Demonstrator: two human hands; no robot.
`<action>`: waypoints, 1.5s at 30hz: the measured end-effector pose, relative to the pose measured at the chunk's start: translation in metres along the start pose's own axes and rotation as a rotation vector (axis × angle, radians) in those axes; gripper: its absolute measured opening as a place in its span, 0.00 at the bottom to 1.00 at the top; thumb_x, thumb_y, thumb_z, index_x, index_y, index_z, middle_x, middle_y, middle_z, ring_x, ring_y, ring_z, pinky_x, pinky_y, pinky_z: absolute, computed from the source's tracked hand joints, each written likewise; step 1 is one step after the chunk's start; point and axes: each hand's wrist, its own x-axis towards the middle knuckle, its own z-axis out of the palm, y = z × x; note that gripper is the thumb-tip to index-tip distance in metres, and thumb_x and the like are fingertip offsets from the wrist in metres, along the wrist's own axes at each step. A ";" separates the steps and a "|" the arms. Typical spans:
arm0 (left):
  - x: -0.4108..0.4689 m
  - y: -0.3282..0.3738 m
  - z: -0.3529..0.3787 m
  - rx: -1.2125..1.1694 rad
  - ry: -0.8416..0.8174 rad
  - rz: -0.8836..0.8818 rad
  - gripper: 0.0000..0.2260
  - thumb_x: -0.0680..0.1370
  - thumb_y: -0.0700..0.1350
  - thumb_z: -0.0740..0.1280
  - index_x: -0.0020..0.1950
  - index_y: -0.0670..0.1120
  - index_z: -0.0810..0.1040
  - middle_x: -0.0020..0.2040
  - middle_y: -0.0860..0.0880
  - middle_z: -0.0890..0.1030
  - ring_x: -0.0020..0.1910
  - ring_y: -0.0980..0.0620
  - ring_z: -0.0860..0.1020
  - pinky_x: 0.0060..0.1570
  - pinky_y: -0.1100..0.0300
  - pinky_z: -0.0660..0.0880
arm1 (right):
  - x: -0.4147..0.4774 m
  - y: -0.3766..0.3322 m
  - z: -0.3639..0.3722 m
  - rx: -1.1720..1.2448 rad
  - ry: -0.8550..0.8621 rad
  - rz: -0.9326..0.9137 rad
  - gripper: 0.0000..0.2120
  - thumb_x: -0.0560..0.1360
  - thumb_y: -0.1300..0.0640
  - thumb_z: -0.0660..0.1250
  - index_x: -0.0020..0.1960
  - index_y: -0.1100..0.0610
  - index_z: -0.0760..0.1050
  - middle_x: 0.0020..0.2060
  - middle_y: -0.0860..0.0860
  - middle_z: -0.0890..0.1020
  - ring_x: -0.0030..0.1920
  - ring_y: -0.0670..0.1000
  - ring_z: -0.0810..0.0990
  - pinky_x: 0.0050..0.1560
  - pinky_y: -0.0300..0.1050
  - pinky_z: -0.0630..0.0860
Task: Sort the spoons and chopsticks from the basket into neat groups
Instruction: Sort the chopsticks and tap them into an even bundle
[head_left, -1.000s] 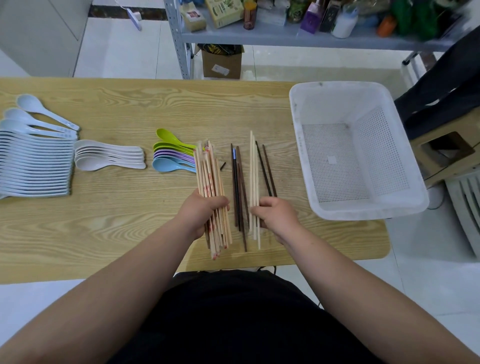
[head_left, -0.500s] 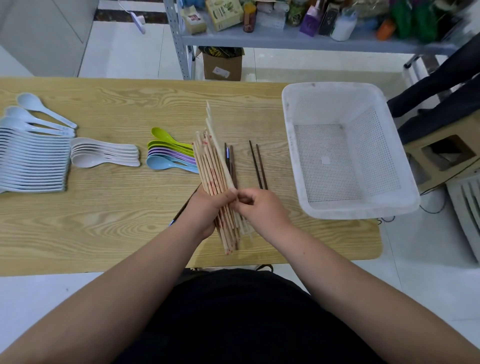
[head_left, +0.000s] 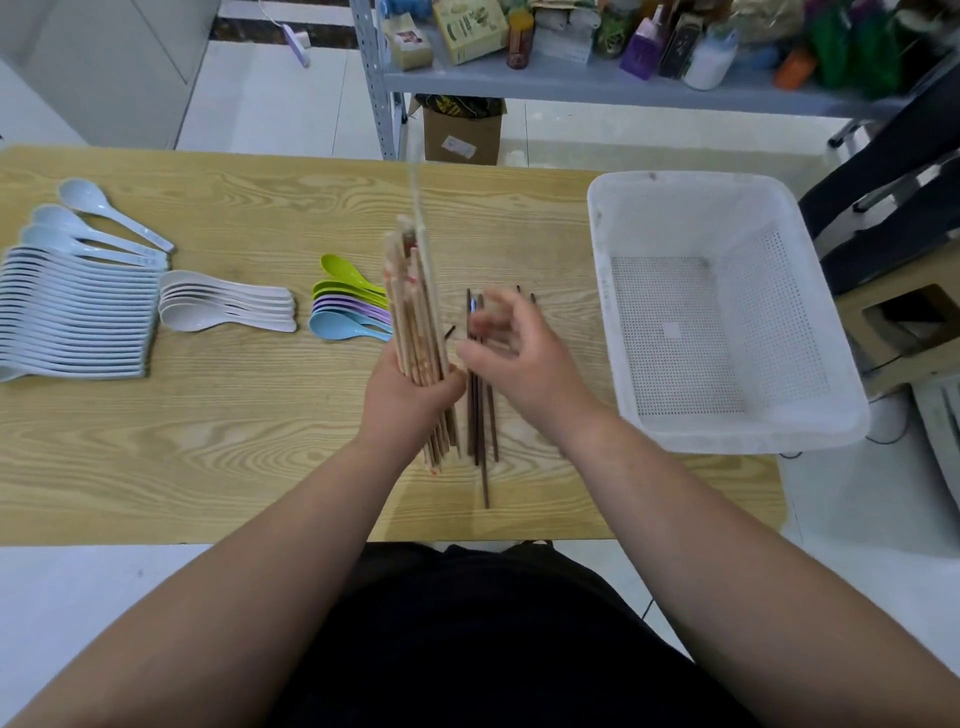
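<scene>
Standing at frame centre, the pale bamboo chopstick bundle (head_left: 415, 322) is gripped by the left hand (head_left: 405, 400); the right hand (head_left: 519, 358) is half-open, empty. Sticks could be shed if grip is slackened.

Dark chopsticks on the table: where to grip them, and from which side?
Probably the near ends of the dark chopsticks, from above on the right: they lie flat, pointing away, and the left hand holding the pale bundle crowds their left.
</scene>
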 end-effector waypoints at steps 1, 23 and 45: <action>0.000 0.000 0.000 0.023 -0.017 0.064 0.16 0.68 0.45 0.77 0.52 0.51 0.77 0.43 0.51 0.83 0.43 0.54 0.82 0.42 0.56 0.78 | 0.005 -0.013 0.002 0.112 -0.006 -0.055 0.35 0.71 0.47 0.75 0.74 0.49 0.65 0.62 0.47 0.78 0.63 0.44 0.78 0.66 0.46 0.76; 0.010 -0.043 0.013 0.127 -0.164 0.139 0.17 0.70 0.43 0.78 0.47 0.60 0.74 0.37 0.61 0.81 0.39 0.70 0.78 0.34 0.75 0.69 | 0.033 0.009 0.060 0.244 0.204 -0.342 0.09 0.71 0.50 0.66 0.45 0.54 0.78 0.34 0.57 0.82 0.36 0.53 0.84 0.41 0.50 0.79; 0.034 -0.059 -0.050 0.632 -0.205 -0.313 0.15 0.68 0.45 0.75 0.51 0.48 0.75 0.41 0.48 0.79 0.40 0.47 0.76 0.39 0.59 0.69 | 0.025 0.113 0.034 -0.862 0.067 0.537 0.65 0.65 0.25 0.69 0.81 0.57 0.36 0.80 0.55 0.47 0.80 0.58 0.47 0.78 0.55 0.49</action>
